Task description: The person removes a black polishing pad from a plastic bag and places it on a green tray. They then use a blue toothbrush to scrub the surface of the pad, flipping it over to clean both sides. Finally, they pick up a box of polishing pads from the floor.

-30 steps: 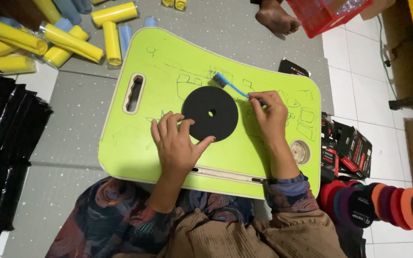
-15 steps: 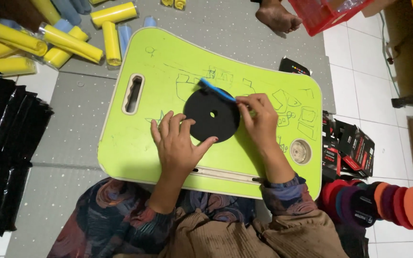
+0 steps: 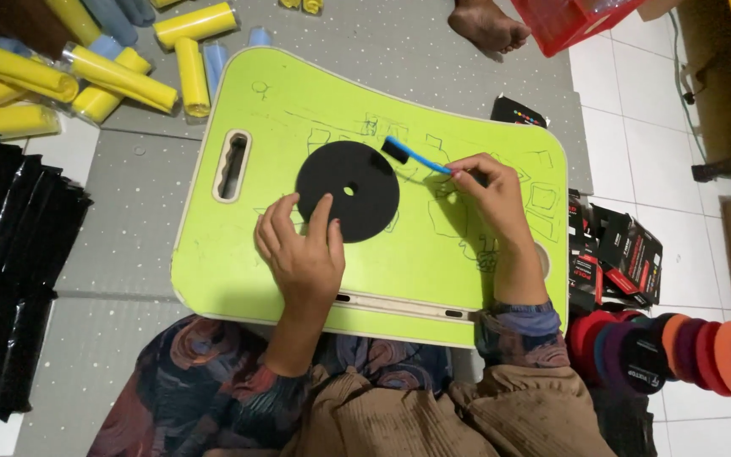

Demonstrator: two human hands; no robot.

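At the bottom of the frame sits the person, in a patterned top and brown trousers, with a lime-green lap desk (image 3: 213,254) over the knees. In the lower middle, the left hand (image 3: 302,254) rests flat on the desk, its spread fingers pressing the lower edge of a black round pad (image 3: 347,190) that has a small hole in its middle; the hand is open and grips nothing, it only pins the pad down. The pad lies flat near the centre of the frame. To the right, the right hand (image 3: 488,195) is closed on the handle of a blue brush (image 3: 416,156), and the dark head of the brush touches the upper right edge of the pad. By my judgement the step in hand is brushing over the face of the pad, and the next stroke needs the pad held steady while the brush head goes across it. At lower right stands a row of coloured foam pads (image 3: 678,351), above it dark boxes (image 3: 615,250). At left lie black plastic bags (image 3: 10,279). In the upper left are yellow rolls (image 3: 120,76), at top a bare foot (image 3: 488,25) of another person and a red basket (image 3: 577,21)
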